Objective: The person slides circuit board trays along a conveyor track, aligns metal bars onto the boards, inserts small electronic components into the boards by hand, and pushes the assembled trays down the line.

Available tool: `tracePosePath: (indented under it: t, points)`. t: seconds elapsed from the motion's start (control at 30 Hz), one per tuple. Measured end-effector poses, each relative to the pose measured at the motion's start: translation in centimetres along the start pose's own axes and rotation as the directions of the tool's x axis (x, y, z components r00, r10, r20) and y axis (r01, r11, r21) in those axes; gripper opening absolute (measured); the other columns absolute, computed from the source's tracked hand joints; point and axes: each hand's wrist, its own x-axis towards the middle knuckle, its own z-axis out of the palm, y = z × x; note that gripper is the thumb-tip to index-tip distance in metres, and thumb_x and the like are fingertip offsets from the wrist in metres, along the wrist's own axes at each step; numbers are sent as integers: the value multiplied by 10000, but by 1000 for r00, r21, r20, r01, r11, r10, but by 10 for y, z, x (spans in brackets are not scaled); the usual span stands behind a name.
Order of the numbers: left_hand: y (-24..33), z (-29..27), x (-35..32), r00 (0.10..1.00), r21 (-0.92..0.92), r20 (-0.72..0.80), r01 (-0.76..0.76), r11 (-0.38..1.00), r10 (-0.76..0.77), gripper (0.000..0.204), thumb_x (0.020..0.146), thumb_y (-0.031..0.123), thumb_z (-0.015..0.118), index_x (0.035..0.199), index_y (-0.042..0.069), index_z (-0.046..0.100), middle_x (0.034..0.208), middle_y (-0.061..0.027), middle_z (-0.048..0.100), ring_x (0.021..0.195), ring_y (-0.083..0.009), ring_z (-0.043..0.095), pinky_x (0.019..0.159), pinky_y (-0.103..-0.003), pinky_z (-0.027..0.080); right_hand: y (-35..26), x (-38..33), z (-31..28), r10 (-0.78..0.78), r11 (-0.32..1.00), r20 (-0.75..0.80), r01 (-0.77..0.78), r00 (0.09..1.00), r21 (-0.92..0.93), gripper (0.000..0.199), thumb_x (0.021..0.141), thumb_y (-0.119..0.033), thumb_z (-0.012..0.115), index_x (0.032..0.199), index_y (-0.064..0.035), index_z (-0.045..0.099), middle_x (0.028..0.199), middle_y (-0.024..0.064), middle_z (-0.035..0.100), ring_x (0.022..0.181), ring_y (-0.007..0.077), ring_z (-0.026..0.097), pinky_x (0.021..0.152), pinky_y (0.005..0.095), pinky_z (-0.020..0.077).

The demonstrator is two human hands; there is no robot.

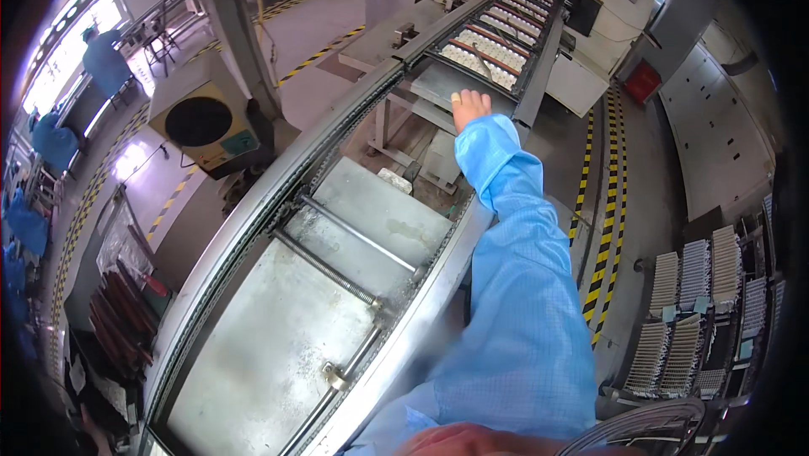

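Head view is showing a factory conveyor running far, right hand reaching, grip unclear, just near the filled tray.

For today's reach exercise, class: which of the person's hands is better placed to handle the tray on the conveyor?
The right hand. Its blue sleeve stretches out along the conveyor, and the hand lies at the near edge of the tray. The left hand is not in view.

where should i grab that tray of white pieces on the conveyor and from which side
Probably the near short edge of the tray, come at from the conveyor's open end, where the right hand already reaches. Its long sides sit against the side rails, leaving little room for a grip.
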Motion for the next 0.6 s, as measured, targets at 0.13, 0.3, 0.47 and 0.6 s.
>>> tracePosePath:
  t: [0.13, 0.3, 0.47, 0.6]
  points:
    - [-58, 22, -1, 998, -8, 47, -29, 1000, 30, 305, 770, 266, 610, 915, -2, 618, 902, -208, 587, 823, -378, 543, 731, -456, 446, -39, 2, -45, 15, 1000, 211, -20, 977, 21, 221, 852, -207, 458, 950, -91, 620, 980, 117, 595, 946, 291, 570, 757, 440, 436]
    - [-58, 16, -3, 999, -25, 18, 37, 999, -37, 324, 808, 298, 614, 756, -19, 572, 781, -215, 569, 748, -393, 530, 665, -476, 426, -89, -24, -123, 7, 979, 72, -21, 997, 204, 207, 802, -196, 558, 959, -108, 658, 926, 135, 657, 884, 331, 626, 786, 445, 492]
    - [-62, -13, 21, 990, -138, 65, 134, 981, -126, 254, 750, 221, 655, 908, 25, 621, 960, -173, 581, 934, -360, 518, 810, -448, 416, -120, -80, -176, -122, 948, -237, 183, 964, 259, 380, 810, -226, 537, 1179, -137, 551, 899, 138, 572, 820, 334, 571, 681, 466, 436]
    - [-33, -44, 21, 979, -215, 142, 173, 961, -144, 258, 743, 194, 668, 938, 31, 631, 1011, -130, 564, 993, -326, 491, 865, -425, 387, -173, -113, -224, -53, 712, -283, 235, 958, 661, 331, 825, -132, 529, 1150, -79, 563, 881, 143, 561, 802, 304, 561, 682, 405, 426]
